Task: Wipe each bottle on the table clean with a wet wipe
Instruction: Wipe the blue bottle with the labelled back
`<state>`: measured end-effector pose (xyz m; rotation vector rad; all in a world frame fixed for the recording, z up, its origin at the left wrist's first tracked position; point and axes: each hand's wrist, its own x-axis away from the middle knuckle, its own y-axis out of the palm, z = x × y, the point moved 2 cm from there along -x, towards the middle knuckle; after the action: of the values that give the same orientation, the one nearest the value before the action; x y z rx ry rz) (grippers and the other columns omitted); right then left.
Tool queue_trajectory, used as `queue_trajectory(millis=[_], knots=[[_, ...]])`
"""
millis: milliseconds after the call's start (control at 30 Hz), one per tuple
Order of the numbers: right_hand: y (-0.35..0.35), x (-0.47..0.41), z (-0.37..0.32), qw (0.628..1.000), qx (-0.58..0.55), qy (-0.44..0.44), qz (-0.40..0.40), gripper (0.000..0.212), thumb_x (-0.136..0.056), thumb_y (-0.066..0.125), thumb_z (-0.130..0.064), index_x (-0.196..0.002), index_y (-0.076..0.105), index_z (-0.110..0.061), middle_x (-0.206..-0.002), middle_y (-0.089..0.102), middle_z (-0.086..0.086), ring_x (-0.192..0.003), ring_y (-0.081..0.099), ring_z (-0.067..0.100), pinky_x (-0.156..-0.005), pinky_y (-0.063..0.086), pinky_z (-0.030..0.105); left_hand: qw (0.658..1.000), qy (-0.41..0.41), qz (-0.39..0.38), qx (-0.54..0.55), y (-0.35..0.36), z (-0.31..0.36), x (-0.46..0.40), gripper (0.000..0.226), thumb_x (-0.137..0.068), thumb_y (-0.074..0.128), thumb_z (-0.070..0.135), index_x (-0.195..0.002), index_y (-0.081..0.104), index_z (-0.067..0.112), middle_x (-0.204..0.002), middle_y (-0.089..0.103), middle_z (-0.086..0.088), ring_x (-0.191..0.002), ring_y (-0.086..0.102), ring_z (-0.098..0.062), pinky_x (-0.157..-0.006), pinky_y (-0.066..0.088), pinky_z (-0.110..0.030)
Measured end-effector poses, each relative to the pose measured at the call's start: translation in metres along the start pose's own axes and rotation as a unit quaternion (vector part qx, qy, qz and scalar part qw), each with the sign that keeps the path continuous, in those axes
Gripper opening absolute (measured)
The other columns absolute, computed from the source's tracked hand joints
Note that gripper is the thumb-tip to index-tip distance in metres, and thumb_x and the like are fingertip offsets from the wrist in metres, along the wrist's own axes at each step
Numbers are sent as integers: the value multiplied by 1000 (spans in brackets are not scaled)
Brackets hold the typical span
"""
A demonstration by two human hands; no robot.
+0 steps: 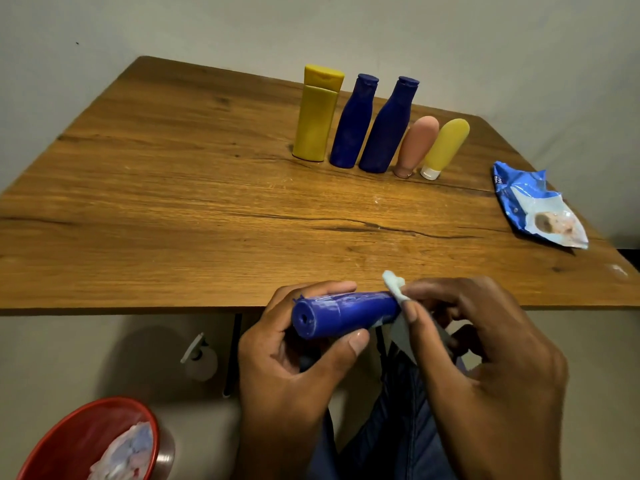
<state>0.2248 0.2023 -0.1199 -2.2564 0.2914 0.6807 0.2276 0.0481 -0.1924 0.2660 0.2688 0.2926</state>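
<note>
**A:** Blue bottle: you have it lying sideways in the air just off the near edge of the table, cap end pointing left. Your left hand is closed around the cap end, fingers over the top and thumb under. Your right hand is pinched shut on the wet wipe, pressing it against the bottle's wider end.

**B:** How will it handle?

**A:** Light, stiff plastic, I'd judge, so it should not give under your fingers. The damp streaks on its side suggest it will be slippery (a smooth round body makes that worse). Keep hold at the neck and cap, where it narrows and your fingers wrap furthest round, and turn it from there so the wipe reaches all sides.

**B:** And the others?

**A:** Five stand in a row at the back of the table, well apart from your hands: a yellow flip-top bottle, two blue bottles, a pink tube and a yellow tube, both tubes cap-down. I cannot tell from here which are already clean. The wipe packet lies at the right edge, and a red bin on the floor to your left holds crumpled wipes.
</note>
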Motion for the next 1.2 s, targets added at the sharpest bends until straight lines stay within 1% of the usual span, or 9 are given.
queue_trajectory(millis=[67,300,467,600,700,833,933,1100,1200], knots=[[2,3,-7,1000,-8,-23,10,11,-96,76,-16,-100,78,-26,-93,68,-9,-84,67,9,-66,49,21,1000,-13,-5,24,-1,0,0,41,-75,84,24,-116,80,25,-117,77,-13,-109,76,-27,-88,56,-23],[16,13,-23,997,-36,-69,17,11,-89,77,-14,-98,81,-19,-96,70,-4,-90,68,8,-79,50,17,992,-62,-33,102,0,-3,3,52,-78,81,23,-129,73,20,-122,76,-20,-115,73,-35,-95,53,-41],[22,15,-23,996,-28,-83,2,13,-89,78,-17,-100,82,-24,-97,66,-7,-88,67,8,-77,49,16,992,-53,-55,103,2,-2,3,52,-85,71,25,-136,69,15,-123,74,-23,-114,74,-38,-92,56,-33],[23,15,-22,995,-37,-91,3,13,-89,80,-16,-99,82,-24,-96,67,-6,-88,69,10,-76,49,16,989,-38,-68,125,1,-1,4,59,-86,68,21,-143,63,7,-132,71,-21,-123,70,-38,-100,55,-32],[21,14,-20,995,-49,-88,6,12,-89,79,-15,-99,82,-21,-97,69,-4,-92,70,10,-78,51,18,991,-30,-62,117,2,-2,5,56,-85,74,17,-141,67,10,-135,70,-18,-125,70,-35,-99,54,-28],[17,11,-12,996,-57,-67,8,10,-89,78,-13,-98,81,-19,-96,70,-4,-92,70,8,-77,50,16,995,-15,-51,84,2,-4,4,55,-86,72,22,-140,70,14,-136,72,-14,-128,69,-29,-101,52,-25],[12,6,1,998,-44,-36,16,10,-93,77,-12,-99,79,-20,-95,70,-6,-90,68,5,-74,49,15,997,-10,-54,63,1,-4,3,55,-86,79,14,-140,69,15,-137,72,-11,-131,68,-26,-103,50,-22],[7,-5,37,998,-10,64,-7,22,-91,78,-14,-99,75,-34,-100,71,-13,-90,69,11,-66,57,37,997,-11,-57,57,1,-4,2,55,-86,72,23,-141,68,16,-139,72,-10,-133,66,-24,-104,48,-19],[6,-5,43,996,-33,80,-21,21,-91,78,-14,-97,74,-34,-101,72,-13,-91,70,13,-66,58,40,997,-9,-61,49,1,-5,2,54,-87,77,14,-140,68,14,-138,72,-8,-133,66,-22,-103,49,-19]])
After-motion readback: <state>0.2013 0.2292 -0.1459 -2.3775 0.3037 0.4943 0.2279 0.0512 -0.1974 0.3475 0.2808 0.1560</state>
